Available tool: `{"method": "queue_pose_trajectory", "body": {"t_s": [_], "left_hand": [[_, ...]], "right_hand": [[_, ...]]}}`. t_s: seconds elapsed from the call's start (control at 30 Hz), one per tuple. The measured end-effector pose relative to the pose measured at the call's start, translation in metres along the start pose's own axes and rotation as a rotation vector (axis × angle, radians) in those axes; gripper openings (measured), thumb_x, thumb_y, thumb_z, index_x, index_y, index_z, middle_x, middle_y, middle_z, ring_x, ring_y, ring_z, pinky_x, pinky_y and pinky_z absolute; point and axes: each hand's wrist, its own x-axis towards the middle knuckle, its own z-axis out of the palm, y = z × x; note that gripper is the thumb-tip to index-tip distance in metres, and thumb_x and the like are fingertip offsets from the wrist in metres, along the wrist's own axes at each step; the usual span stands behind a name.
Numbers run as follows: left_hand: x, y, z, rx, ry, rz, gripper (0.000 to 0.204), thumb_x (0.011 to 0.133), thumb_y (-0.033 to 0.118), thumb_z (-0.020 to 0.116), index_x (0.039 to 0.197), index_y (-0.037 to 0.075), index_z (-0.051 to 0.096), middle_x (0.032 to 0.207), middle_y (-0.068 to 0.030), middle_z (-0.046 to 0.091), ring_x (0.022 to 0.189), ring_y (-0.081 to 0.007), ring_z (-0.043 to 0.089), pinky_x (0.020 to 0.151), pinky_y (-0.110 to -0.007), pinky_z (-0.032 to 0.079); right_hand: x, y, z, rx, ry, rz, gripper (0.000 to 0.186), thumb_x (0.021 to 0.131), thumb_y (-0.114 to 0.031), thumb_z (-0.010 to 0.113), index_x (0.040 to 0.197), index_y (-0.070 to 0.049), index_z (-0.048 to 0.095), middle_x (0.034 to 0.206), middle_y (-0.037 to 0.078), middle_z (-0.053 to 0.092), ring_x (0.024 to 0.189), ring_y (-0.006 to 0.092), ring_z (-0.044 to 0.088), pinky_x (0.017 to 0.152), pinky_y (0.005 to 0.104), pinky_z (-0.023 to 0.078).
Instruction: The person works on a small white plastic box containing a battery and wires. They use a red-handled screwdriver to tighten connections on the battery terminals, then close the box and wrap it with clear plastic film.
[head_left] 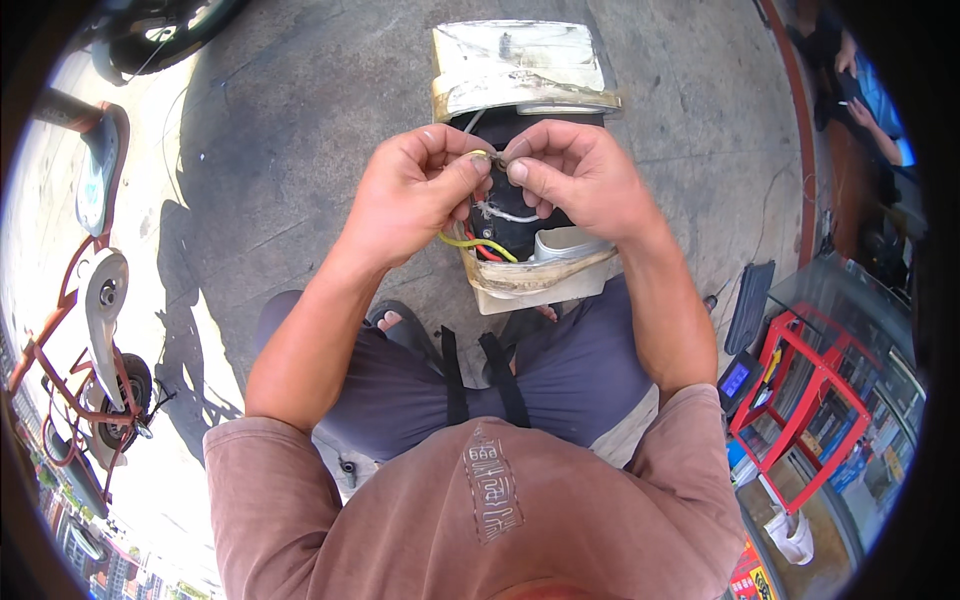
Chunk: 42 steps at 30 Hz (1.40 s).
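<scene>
My left hand [425, 195] is closed, pinching a yellow wire [490, 247] near its end between thumb and forefinger. Close beside it, my right hand [585, 180] grips a small dark wire end [500, 158] with thumb and forefinger, so the fingertips of both almost meet. Whether the two pieces are joined there I cannot tell. Below them lies a grimy off-white casing [520, 60] with a black middle part. A red wire [487, 254] and a frayed white wire [512, 216] show inside it, partly covered by my hands.
The casing rests on a concrete floor [290, 130] in front of my knees. To the left stands a red-framed scooter [105, 330], with a wheel [165, 40] farther off. At right are a red metal frame [800, 410] and a glass cabinet [890, 370]. Another person [880, 110] sits at far right.
</scene>
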Motion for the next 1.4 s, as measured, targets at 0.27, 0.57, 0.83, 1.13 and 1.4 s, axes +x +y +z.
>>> {"method": "queue_pose_trajectory", "body": {"t_s": [0.27,0.57,0.83,1.13,1.4], "left_hand": [[-0.001,0.001,0.006,0.149,0.153,0.02,0.016,0.095,0.01,0.067,0.101,-0.005,0.067,0.08,-0.0043,0.069,0.064,-0.005,0.057,0.056,-0.022,0.046],[-0.007,-0.001,0.012,0.162,0.244,0.13,0.016,0.095,0.008,0.067,0.098,-0.007,0.069,0.079,-0.006,0.071,0.066,-0.006,0.062,0.057,-0.022,0.049],[-0.011,0.003,0.014,-0.016,0.183,0.039,0.016,0.096,0.01,0.067,0.1,-0.004,0.069,0.078,-0.0041,0.069,0.059,-0.0056,0.058,0.052,-0.021,0.047],[-0.014,0.002,0.014,-0.01,0.182,0.093,0.015,0.097,0.012,0.068,0.102,-0.002,0.069,0.08,-0.0044,0.07,0.059,-0.0059,0.057,0.05,-0.02,0.044],[-0.011,-0.008,0.013,0.069,0.187,0.111,0.012,0.097,0.009,0.065,0.1,-0.002,0.069,0.079,-0.0028,0.069,0.06,-0.0045,0.057,0.05,-0.019,0.044]], "right_hand": [[-0.004,-0.003,-0.001,-0.001,0.05,-0.141,0.013,0.097,-0.009,0.068,0.107,-0.001,0.067,0.085,0.001,0.068,0.067,0.0058,0.062,0.058,0.0214,0.053],[-0.006,0.0,0.02,-0.117,0.093,-0.196,0.012,0.093,-0.001,0.067,0.104,0.003,0.07,0.088,0.005,0.074,0.081,0.0076,0.07,0.071,0.0225,0.057],[-0.005,0.001,0.027,-0.258,0.182,-0.34,0.007,0.091,0.001,0.068,0.098,0.001,0.068,0.082,0.005,0.074,0.074,0.0058,0.07,0.066,0.022,0.057],[-0.005,0.0,0.028,-0.43,0.214,-0.557,0.01,0.087,-0.001,0.07,0.096,0.0,0.066,0.079,0.009,0.072,0.069,0.0151,0.072,0.062,0.0274,0.056],[-0.004,-0.002,0.02,-0.391,0.189,-0.407,0.01,0.089,-0.001,0.068,0.098,0.004,0.069,0.084,0.011,0.074,0.077,0.0119,0.072,0.066,0.0266,0.059]]}}
